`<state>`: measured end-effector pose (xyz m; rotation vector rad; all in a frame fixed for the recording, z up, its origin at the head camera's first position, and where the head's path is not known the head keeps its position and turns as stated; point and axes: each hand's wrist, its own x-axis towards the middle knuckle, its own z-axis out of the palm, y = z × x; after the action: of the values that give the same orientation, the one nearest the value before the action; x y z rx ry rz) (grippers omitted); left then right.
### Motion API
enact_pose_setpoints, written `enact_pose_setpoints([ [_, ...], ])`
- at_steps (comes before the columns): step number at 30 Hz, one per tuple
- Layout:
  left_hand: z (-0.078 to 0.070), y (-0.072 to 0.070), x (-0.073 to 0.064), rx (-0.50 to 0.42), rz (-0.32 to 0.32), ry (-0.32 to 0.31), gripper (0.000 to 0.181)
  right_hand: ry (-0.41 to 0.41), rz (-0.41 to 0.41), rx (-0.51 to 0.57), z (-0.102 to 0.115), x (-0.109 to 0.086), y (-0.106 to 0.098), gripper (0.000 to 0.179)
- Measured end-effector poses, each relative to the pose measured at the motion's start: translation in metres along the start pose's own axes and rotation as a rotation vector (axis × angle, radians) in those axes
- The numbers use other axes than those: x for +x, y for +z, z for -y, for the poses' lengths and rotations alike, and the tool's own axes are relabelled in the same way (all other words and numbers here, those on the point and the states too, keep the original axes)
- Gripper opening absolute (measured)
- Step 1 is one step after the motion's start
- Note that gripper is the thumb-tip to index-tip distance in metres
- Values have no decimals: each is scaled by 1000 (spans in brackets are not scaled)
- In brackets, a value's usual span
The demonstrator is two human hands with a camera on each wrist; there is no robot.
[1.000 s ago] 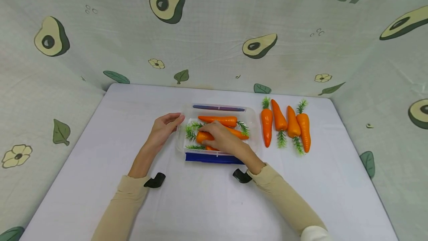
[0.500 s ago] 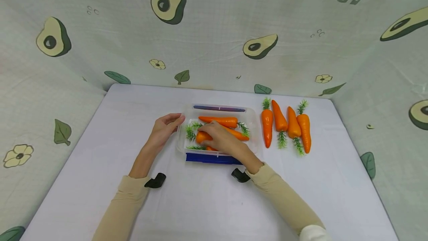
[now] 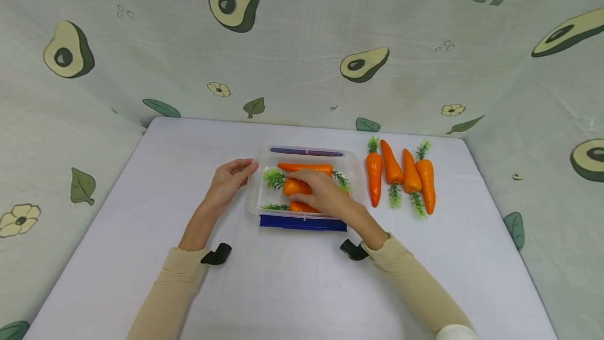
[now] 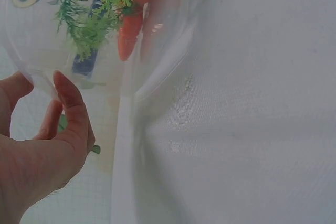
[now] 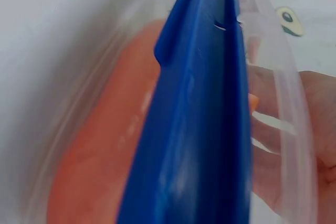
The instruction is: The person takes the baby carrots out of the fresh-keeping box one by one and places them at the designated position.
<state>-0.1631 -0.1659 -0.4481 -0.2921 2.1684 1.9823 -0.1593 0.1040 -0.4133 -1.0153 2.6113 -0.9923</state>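
head view: left hand [image 3: 228,182] pinches box edge [image 3: 253,193] (wide tabletop [image 3: 181,164] alongside).

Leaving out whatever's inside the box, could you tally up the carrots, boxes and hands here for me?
Carrots outside the box: 4
Clear plastic box: 1
Hands: 2 (left hand, right hand)
Total: 7
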Motion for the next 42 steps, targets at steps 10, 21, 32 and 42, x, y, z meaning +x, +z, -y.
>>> enact_pose_setpoints([
  [10, 0, 0, 0, 2, -9, 7, 58, -36, -76, -72, 0, -17, -21, 50],
  [21, 0, 1, 0, 6, -20, -7, 60, -84, -189, 6, -1, -29, -39, 53],
  [32, -2, 0, 0, 6, -11, 11, 60, -77, -421, 100, -4, -43, -59, 53],
  [42, -1, 0, 0, 7, -10, -5, 60, 5, -685, 162, -11, -53, -81, 49],
])
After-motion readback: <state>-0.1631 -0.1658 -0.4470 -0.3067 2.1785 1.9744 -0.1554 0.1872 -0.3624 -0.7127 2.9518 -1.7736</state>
